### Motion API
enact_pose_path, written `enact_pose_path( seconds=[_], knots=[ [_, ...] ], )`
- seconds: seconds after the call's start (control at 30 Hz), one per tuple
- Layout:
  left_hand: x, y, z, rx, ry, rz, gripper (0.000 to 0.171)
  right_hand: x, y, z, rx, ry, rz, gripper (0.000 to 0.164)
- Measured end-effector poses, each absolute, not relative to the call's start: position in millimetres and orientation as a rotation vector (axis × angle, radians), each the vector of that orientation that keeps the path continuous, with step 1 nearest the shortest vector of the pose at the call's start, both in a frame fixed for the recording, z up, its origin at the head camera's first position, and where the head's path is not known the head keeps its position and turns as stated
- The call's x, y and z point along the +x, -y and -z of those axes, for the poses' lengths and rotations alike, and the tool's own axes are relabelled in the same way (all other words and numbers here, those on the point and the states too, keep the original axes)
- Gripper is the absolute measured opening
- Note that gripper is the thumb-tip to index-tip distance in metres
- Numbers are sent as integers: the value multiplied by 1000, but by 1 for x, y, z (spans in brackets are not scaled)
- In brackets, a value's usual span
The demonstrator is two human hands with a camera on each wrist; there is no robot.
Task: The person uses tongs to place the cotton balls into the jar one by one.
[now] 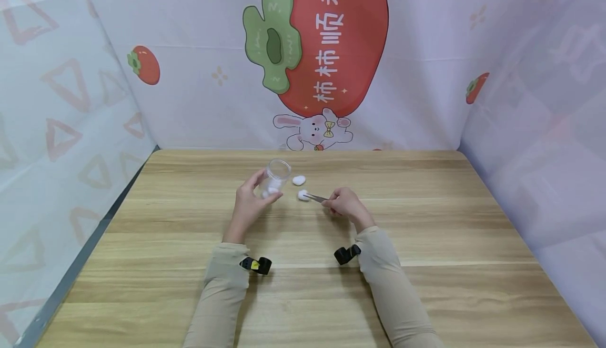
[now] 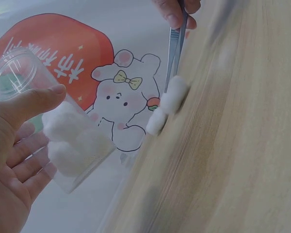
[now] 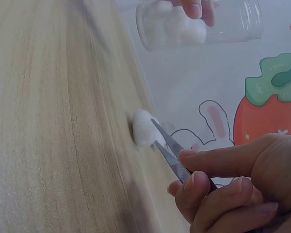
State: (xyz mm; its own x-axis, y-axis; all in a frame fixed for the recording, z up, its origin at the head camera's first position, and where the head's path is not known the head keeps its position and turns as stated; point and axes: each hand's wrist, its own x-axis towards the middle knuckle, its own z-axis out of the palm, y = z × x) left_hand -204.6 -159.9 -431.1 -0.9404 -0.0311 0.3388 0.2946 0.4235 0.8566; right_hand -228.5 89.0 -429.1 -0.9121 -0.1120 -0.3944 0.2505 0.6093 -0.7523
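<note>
My left hand (image 1: 249, 200) grips a clear open-mouthed jar (image 2: 80, 167), thumb on one side and fingers on the other. Several white cotton balls (image 2: 70, 136) lie in the jar's bottom part. Tweezers (image 3: 172, 153) are pinched between the thumb and fingers of my right hand (image 1: 347, 204). Their two tips are spread and meet the near cotton ball (image 1: 303, 195) on the table. Just behind it lies a second cotton ball (image 1: 299, 180), to the right of the jar.
The wood-grain table (image 1: 303, 300) ends at a white cloth backdrop (image 1: 203, 100) printed with persimmons and a rabbit. More printed cloth hangs along both sides. A small black camera (image 1: 255, 265) sits on the left wrist, another camera (image 1: 347, 254) on the right.
</note>
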Motion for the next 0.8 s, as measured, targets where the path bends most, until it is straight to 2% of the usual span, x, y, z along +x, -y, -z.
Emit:
enact_pose_path(
  seconds=[0.53,0.8],
  knots=[
    [-205,160,432,-240,2373,1503,68,-233,-83,435,128,-2474,1123,24],
    [-205,160,432,-241,2378,1500,68,-231,-84,434,130,-2466,1150,22]
  ],
)
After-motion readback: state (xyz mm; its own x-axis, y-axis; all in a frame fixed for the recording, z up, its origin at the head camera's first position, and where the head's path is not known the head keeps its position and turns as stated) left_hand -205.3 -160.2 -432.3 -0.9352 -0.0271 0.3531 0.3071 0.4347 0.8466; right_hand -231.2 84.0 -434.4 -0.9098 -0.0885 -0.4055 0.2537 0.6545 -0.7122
